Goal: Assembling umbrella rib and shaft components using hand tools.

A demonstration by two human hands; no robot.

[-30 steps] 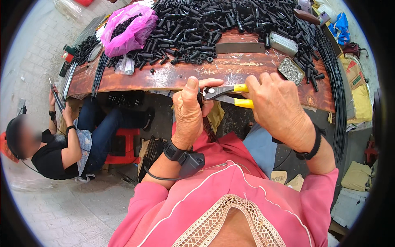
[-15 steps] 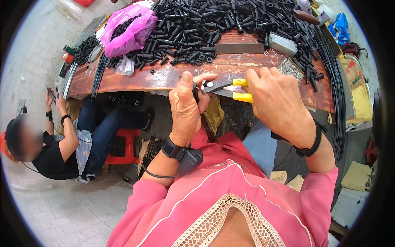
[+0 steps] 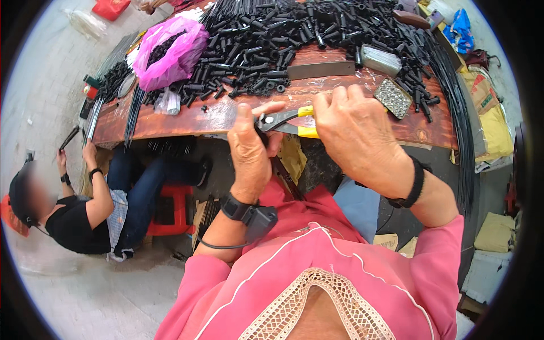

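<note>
My right hand [image 3: 360, 130] is wrapped round the yellow grips of a pair of cutting pliers [image 3: 276, 119]. The pliers' jaws reach left to a small black part [image 3: 261, 134] held in my left hand [image 3: 248, 153]. That part sits between thumb and fingers and is mostly hidden, so its full shape cannot be made out. My left index finger stretches out behind the jaws. Both hands are raised at the near edge of the reddish wooden table [image 3: 195, 126]. On it, beyond my hands, is a big heap of black tubular plastic pieces [image 3: 258, 54].
A pink plastic bag [image 3: 190, 51] of black pieces stands left of the heap. Near it lies a small clear bag [image 3: 168, 103]. A flat metal bar [image 3: 321, 69], a speckled block [image 3: 393, 98] and long black rods [image 3: 462, 141] are rightward. A seated co-worker [image 3: 85, 218] handles rods at left.
Both my hands and the pliers have shifted a little left in the picture, and the table has shifted slightly too. The jaws remain at the black part. The co-worker's hands and rods have moved.
</note>
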